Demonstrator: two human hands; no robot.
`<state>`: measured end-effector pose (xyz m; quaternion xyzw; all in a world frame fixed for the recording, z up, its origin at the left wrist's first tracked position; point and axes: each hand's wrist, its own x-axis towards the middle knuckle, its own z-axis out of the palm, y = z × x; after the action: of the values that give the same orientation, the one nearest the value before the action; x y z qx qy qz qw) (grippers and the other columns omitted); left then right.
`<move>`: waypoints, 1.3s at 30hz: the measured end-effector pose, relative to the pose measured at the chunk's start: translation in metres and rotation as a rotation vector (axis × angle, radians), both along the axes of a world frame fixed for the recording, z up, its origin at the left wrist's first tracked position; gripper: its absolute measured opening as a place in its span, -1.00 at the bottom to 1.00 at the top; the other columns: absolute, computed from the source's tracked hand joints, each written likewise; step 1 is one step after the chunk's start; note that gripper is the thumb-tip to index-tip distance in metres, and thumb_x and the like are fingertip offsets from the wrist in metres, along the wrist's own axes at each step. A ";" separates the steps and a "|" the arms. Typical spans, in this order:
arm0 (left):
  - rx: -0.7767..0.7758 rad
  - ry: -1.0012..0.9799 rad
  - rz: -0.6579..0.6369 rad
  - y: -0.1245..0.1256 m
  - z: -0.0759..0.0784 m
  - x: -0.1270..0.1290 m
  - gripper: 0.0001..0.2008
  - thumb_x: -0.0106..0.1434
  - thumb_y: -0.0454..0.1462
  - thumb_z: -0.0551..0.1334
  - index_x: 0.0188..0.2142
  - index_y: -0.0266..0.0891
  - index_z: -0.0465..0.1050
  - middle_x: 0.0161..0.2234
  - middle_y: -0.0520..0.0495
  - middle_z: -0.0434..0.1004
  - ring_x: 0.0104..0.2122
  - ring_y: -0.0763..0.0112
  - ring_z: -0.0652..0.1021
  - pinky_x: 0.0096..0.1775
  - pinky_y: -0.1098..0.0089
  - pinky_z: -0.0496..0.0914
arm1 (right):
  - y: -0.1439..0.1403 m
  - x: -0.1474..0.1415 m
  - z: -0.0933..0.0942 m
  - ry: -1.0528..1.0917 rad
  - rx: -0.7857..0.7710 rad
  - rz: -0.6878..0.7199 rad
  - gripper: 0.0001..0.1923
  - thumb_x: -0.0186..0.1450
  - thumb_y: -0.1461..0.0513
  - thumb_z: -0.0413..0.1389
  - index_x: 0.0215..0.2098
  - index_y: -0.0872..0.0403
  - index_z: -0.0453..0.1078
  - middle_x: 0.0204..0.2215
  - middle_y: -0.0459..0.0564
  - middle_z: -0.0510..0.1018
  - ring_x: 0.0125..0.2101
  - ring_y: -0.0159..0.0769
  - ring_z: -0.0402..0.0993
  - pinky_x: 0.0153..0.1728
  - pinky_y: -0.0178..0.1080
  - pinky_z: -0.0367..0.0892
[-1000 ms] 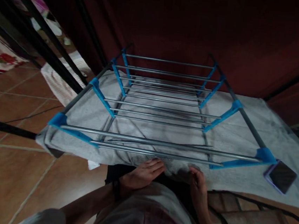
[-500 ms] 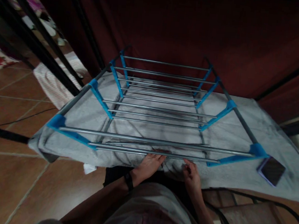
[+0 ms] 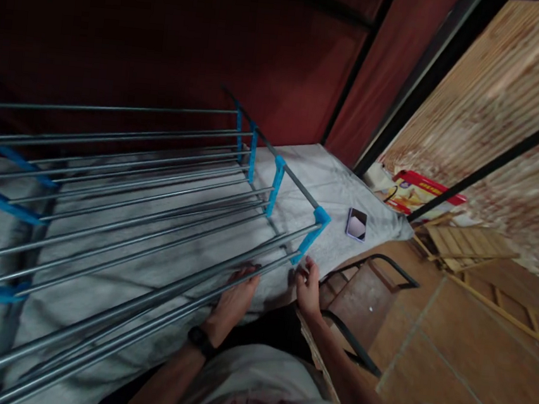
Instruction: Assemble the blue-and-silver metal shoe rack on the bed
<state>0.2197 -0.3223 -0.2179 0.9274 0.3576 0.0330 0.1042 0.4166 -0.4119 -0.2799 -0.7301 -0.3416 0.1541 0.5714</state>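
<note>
A drying rack with grey metal rods [image 3: 153, 224] and blue plastic brackets [image 3: 278, 180] lies on a grey cloth [image 3: 316, 162]. My left hand [image 3: 236, 294], a dark band at its wrist, is at the rack's lower front rod, near its right end. Its fingers look stretched out, and the tips are partly hidden at the rod. My right hand [image 3: 309, 288] is beside the lower end of the front right bracket, fingers loosely bent and apart. Nothing shows in it, and whether it touches the bracket I cannot tell.
A phone [image 3: 357, 225] lies on the cloth right of the rack. Beyond are a dark-framed brown chair [image 3: 360, 299], a folded wooden item [image 3: 469, 250] on the tiled floor [image 3: 469, 348], and a red and yellow box [image 3: 427, 192]. A dark red panel [image 3: 170, 40] stands behind.
My view has swung to the right, bringing the wall, box and wooden item into sight. Both hands are further right along the rack, the right one now beside the end bracket.
</note>
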 end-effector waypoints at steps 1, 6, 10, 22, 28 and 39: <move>0.007 0.000 -0.009 0.002 0.001 0.003 -0.61 0.49 -0.38 0.02 0.15 -0.18 0.51 0.13 -0.23 0.60 0.17 0.08 0.55 0.24 0.14 0.41 | 0.004 0.004 0.001 0.005 -0.020 0.035 -0.50 0.31 0.19 0.01 0.21 0.06 0.28 0.14 0.16 0.46 0.09 -0.17 0.46 0.18 0.02 0.39; -0.043 -0.043 -0.023 0.007 0.006 0.008 -0.62 0.50 -0.37 0.00 0.10 -0.19 0.54 0.05 -0.18 0.61 0.11 0.16 0.55 0.23 0.19 0.40 | 0.020 0.008 0.011 -0.046 -0.122 0.095 -0.62 0.33 0.17 -0.02 0.05 0.07 0.43 -0.07 0.12 0.59 -0.02 -0.14 0.49 0.17 0.02 0.36; -0.075 -0.075 -0.020 0.007 0.006 0.007 -0.63 0.51 -0.37 0.01 0.10 -0.18 0.55 0.05 -0.18 0.62 0.10 0.22 0.55 0.23 0.24 0.40 | 0.021 0.007 0.016 -0.077 -0.139 0.089 -0.70 0.36 0.17 -0.02 -0.06 0.06 0.47 -0.18 0.07 0.61 -0.14 -0.16 0.49 0.05 -0.07 0.41; 0.013 -0.127 -0.094 0.010 -0.014 0.004 -0.63 0.52 -0.36 0.03 0.16 -0.24 0.53 0.04 -0.21 0.64 0.09 0.14 0.59 0.20 0.18 0.44 | 0.020 0.012 0.028 -0.168 -0.318 0.126 -0.65 0.23 0.25 -0.09 -0.13 0.08 0.47 -0.29 0.03 0.59 -0.25 -0.20 0.48 -0.15 -0.23 0.34; 0.009 -0.132 -0.068 0.007 -0.020 0.003 -0.59 0.50 -0.41 0.05 0.23 -0.23 0.49 0.11 -0.23 0.61 0.14 0.16 0.57 0.22 0.21 0.42 | 0.019 0.011 0.028 -0.181 -0.305 0.142 -0.62 0.23 0.24 -0.11 -0.10 0.10 0.46 -0.25 0.06 0.60 -0.21 -0.17 0.49 -0.12 -0.20 0.32; -0.070 -0.108 -0.061 0.009 -0.012 0.006 -0.56 0.52 -0.40 0.00 0.24 -0.24 0.49 0.11 -0.22 0.61 0.15 0.16 0.56 0.22 0.21 0.42 | 0.017 0.009 0.030 -0.178 -0.290 0.146 -0.76 0.20 0.24 -0.09 -0.25 0.05 0.37 -0.40 -0.05 0.49 -0.35 -0.25 0.38 -0.25 -0.24 0.25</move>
<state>0.2261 -0.3130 -0.2296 0.9307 0.3238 0.0672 0.1564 0.4256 -0.3951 -0.2495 -0.7890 -0.4171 0.1774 0.4147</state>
